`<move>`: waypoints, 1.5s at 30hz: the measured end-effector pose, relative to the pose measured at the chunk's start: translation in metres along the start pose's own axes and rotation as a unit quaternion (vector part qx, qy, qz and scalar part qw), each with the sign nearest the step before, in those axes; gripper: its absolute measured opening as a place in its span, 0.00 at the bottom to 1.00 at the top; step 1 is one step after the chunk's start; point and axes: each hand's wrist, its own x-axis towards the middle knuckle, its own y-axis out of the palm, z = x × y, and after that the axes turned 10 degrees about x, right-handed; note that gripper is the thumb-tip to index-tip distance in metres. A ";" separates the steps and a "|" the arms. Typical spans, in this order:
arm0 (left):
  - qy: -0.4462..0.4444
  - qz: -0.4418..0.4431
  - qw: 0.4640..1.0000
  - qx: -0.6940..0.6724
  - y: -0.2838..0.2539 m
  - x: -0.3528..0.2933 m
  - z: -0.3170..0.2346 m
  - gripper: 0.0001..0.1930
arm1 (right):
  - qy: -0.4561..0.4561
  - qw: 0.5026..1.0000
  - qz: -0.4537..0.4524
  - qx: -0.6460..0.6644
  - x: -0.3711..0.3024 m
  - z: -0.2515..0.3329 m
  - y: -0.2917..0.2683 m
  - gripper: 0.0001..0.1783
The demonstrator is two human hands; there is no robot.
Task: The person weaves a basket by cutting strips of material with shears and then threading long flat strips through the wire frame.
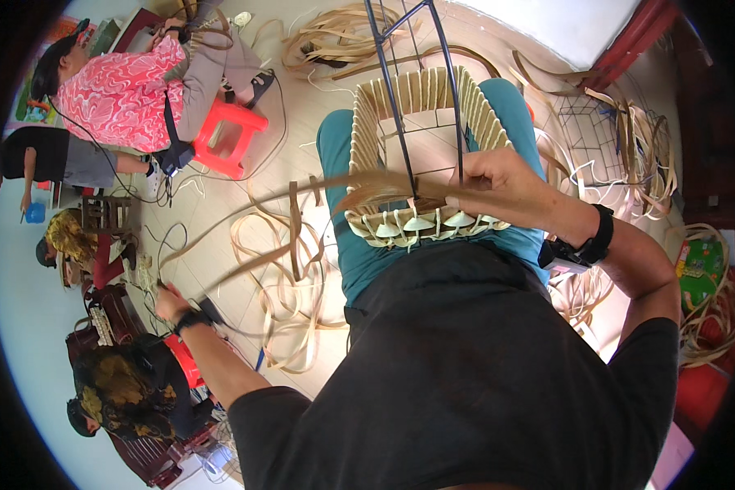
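A rectangular basket (364, 139) rests on my lap, its wire frame wound with pale tan strips. Two dark metal rods (397, 122) rise from it as a tall handle. My right hand (494, 181) is closed at the near right of the basket, pinching a brown flat strip (376, 184) beside the handle rod. That strip, partly blurred, stretches left across the near rim. Far out to the left, my left hand (171, 304) is closed on the strip's other stretch. The fingertips of my right hand are partly hidden behind the rod.
Loose strips (282, 310) lie coiled on the floor at left, with another bundle (339, 37) beyond the basket. A wire frame (592, 135) stands among strips at right. Several people sit or stand at left, one by a red stool (230, 135). A green bag (701, 273) lies far right.
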 end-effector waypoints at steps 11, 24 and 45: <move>0.150 0.161 0.555 -0.802 -0.297 -0.058 -0.147 0.09 | 0.023 0.996 -0.050 0.071 -0.005 0.000 0.009 0.10; 0.581 0.368 0.353 -0.634 -0.466 -0.046 -0.234 0.10 | -0.028 0.996 -0.064 0.049 -0.009 0.002 0.016 0.07; 0.599 0.432 0.242 -0.629 -0.485 -0.018 -0.267 0.12 | -0.061 0.988 -0.124 -0.075 -0.004 0.006 0.021 0.12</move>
